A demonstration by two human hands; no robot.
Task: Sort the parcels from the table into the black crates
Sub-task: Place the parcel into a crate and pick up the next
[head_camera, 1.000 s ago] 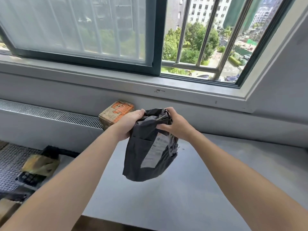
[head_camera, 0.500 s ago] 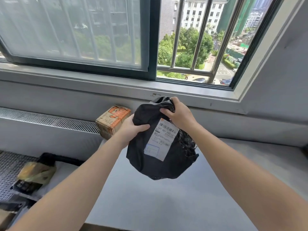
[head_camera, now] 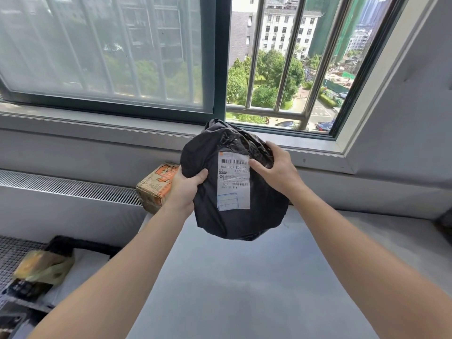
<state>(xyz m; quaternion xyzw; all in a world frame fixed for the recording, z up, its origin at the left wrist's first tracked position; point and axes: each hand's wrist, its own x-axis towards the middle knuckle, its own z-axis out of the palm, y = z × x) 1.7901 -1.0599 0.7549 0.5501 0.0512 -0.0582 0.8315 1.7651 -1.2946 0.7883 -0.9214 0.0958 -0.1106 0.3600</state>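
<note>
- Both hands are up in front of the window (head_camera: 105,50), holding a black poly-bag parcel (head_camera: 208,216) in the air above the grey table (head_camera: 244,289), so it isn't resting on anything.
- Left hand (head_camera: 184,187) grips the bag's left edge, thumb curled over the front.
- Right hand (head_camera: 278,167) grips the upper right side, thumb pressed just beside the white shipping label (head_camera: 233,182), which faces the camera with its barcode on top.
- A taped brown cardboard box (head_camera: 156,187) with orange print sits at the back of the table, by the wall, partly behind the left wrist.
- Down at the lower left there's a yellowish wrapped parcel (head_camera: 44,267) lying on other stuff; too blurry to tell what's under it.
</note>
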